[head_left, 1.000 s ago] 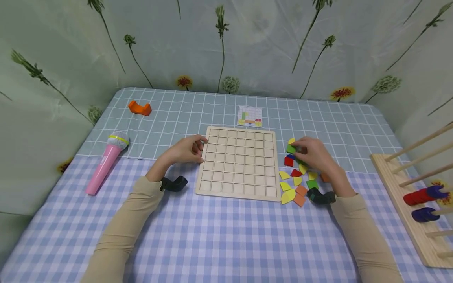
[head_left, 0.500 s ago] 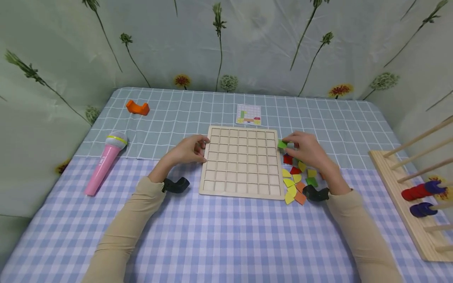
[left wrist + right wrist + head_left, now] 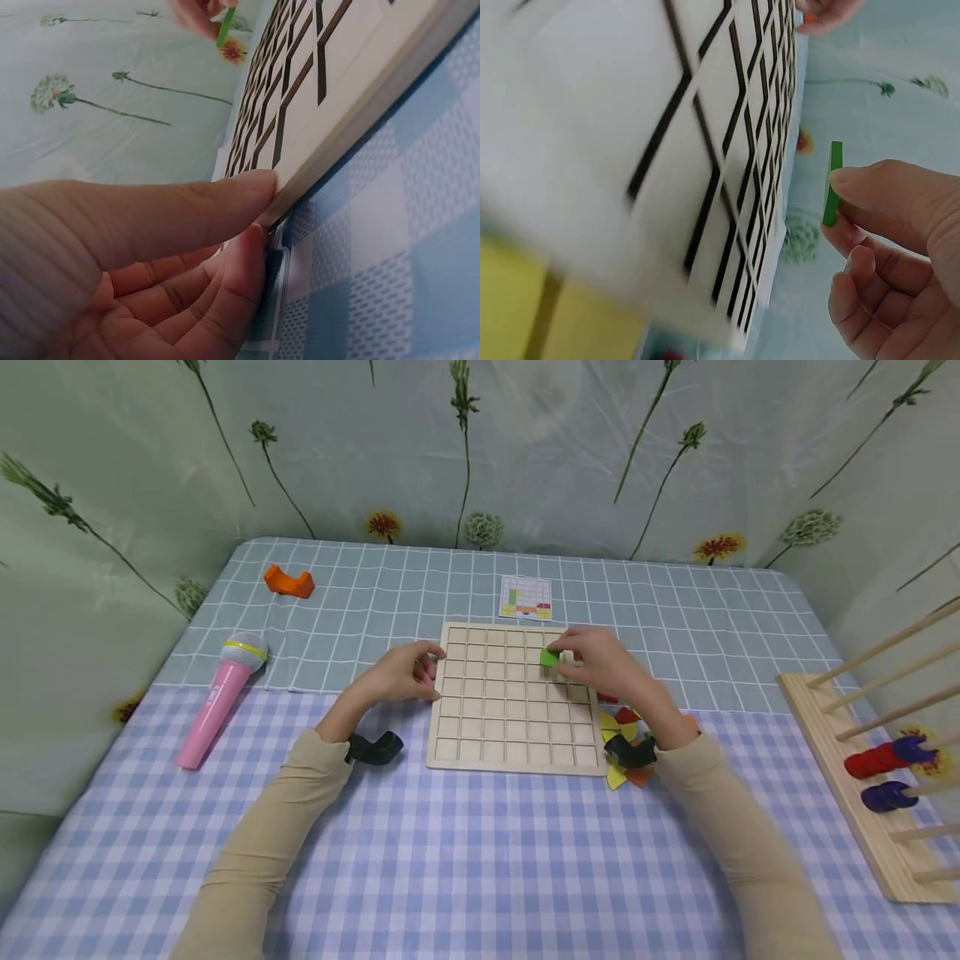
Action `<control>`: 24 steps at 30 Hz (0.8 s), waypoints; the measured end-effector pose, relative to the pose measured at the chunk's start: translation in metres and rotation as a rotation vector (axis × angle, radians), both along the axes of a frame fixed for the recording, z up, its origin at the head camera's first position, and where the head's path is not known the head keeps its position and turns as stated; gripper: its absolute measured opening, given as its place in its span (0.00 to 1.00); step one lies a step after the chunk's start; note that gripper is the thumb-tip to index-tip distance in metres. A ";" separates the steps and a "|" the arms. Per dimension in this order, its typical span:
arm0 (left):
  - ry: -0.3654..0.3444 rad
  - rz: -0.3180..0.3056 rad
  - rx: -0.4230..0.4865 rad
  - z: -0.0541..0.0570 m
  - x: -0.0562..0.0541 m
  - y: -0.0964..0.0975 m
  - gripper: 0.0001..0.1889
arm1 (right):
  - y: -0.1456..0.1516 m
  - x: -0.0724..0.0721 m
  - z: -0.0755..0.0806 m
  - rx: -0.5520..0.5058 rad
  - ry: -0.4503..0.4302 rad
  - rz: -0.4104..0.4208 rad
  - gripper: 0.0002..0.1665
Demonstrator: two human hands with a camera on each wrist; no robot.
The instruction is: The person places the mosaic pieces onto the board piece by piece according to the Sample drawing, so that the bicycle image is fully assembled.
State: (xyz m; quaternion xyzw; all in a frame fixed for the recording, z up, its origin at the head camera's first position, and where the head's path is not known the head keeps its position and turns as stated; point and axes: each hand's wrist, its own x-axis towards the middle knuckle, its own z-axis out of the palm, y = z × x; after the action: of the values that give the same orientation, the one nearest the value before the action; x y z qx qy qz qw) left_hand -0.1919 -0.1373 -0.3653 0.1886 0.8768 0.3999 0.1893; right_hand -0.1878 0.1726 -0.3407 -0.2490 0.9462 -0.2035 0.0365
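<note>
My right hand (image 3: 600,660) pinches a flat green piece (image 3: 550,657) between thumb and fingertips, over the far right part of a wooden grid board (image 3: 495,718). In the right wrist view the green piece (image 3: 833,184) is seen edge-on, apart from the board (image 3: 720,180), with the other fingers loosely curled. Against the board's left edge rest the thumb and fingertips of my left hand (image 3: 405,672). The left wrist view shows that thumb (image 3: 210,202) touching the board's edge (image 3: 337,135); the relaxed fingers below it are partly hidden.
Several yellow, red and orange pieces (image 3: 617,777) lie right of the board, partly under my right wrist. Behind the board is a pattern card (image 3: 525,597). A pink microphone (image 3: 221,702) and an orange curved block (image 3: 288,582) lie left; a wooden bead rack (image 3: 855,802) stands right.
My right hand has taken the green piece from beside the board and carried it left, over the board. My left hand stays at the board's left edge.
</note>
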 end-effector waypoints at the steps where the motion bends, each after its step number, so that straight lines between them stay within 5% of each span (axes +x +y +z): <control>1: 0.001 0.001 -0.001 0.000 0.000 0.000 0.31 | -0.005 -0.001 0.000 0.002 -0.002 0.012 0.18; 24: -0.027 -0.003 0.040 -0.003 -0.004 -0.003 0.31 | -0.072 -0.017 -0.010 0.025 0.004 0.206 0.14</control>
State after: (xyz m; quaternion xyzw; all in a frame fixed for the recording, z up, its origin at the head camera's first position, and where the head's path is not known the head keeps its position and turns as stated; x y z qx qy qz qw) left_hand -0.1959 -0.1403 -0.3683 0.1884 0.8657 0.4194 0.1979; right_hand -0.2049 0.1003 -0.3502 -0.3447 0.9182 -0.1862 0.0585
